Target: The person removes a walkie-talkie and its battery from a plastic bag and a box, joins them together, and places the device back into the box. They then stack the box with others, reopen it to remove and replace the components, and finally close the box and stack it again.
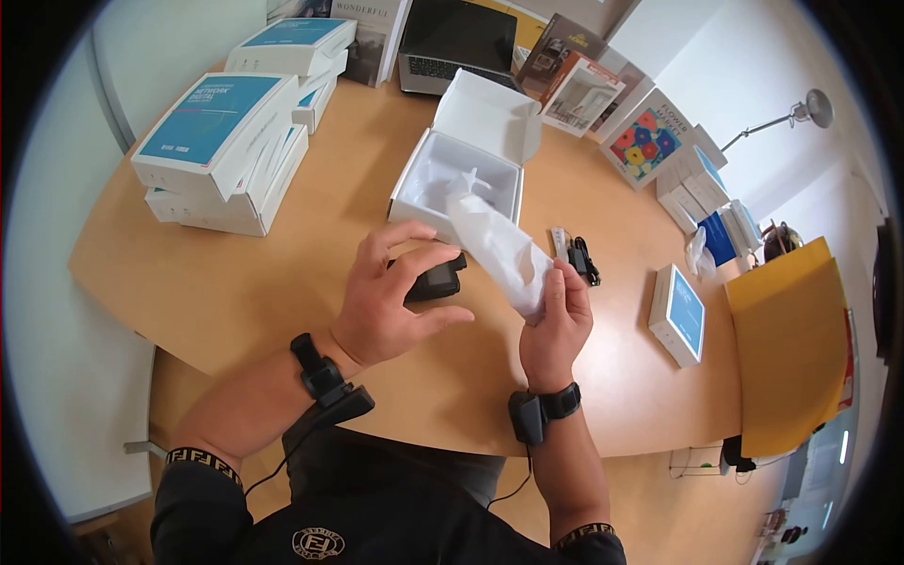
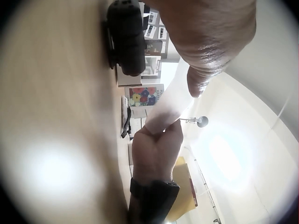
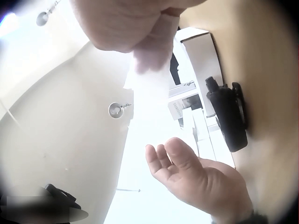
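My right hand (image 1: 557, 330) pinches the lower end of a thin, translucent white sleeve-like wrapper (image 1: 499, 250) between thumb and fingers. The wrapper slants up and left, its far end overlapping the opened white box (image 1: 407, 196) in the head view. My left hand (image 1: 377, 299) is raised to the left of it, fingers spread and apart from the wrapper, holding nothing. Behind the left fingers a black chunky device (image 1: 438, 282) rests on the table, partly hidden by them. A short stub on this device (image 3: 229, 116) shows in the right wrist view.
Stacks of white-and-blue boxes (image 1: 212, 122) stand at the left. A laptop (image 1: 457, 47) is at the back, upright books (image 1: 584, 89) beside it. Black cable and a small white piece (image 1: 576, 254) lie right of the wrapper. Another blue-topped box (image 1: 678, 315) lies at the right.
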A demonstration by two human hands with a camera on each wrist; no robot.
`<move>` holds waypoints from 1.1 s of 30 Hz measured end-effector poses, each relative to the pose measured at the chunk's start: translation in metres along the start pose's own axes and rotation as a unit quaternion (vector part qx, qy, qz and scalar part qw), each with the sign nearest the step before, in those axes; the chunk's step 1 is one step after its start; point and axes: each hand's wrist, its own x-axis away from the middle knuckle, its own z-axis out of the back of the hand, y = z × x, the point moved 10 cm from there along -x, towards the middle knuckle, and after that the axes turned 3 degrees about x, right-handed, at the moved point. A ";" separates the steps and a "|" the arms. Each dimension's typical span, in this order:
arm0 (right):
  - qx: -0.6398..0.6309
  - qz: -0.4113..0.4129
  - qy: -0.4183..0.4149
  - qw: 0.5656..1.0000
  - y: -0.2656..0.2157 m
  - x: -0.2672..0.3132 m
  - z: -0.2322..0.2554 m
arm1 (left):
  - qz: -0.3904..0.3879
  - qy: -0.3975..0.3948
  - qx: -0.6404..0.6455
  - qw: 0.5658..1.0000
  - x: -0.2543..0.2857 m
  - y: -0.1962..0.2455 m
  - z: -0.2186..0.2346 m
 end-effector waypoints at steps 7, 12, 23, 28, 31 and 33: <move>-0.047 -0.115 -0.101 0.987 0.017 0.006 -0.021 | 0.046 0.055 0.137 0.988 -0.010 0.001 0.013; -0.072 -0.160 -0.111 0.978 0.022 0.010 -0.024 | 0.089 0.014 0.164 0.982 0.003 -0.016 0.000; 0.023 -0.004 -0.233 0.972 -0.011 0.020 -0.051 | 0.250 0.079 0.231 0.937 0.017 -0.051 -0.004; -0.001 -0.029 -0.141 0.990 -0.016 0.011 -0.040 | 0.315 -0.003 0.338 0.887 0.021 -0.048 -0.025; -0.055 -0.001 -0.108 0.993 -0.020 0.004 -0.023 | 0.309 -0.075 0.484 0.815 0.027 -0.040 -0.042; -0.067 0.005 -0.105 0.992 -0.025 0.000 -0.012 | 0.319 -0.129 0.559 0.755 0.037 -0.042 -0.050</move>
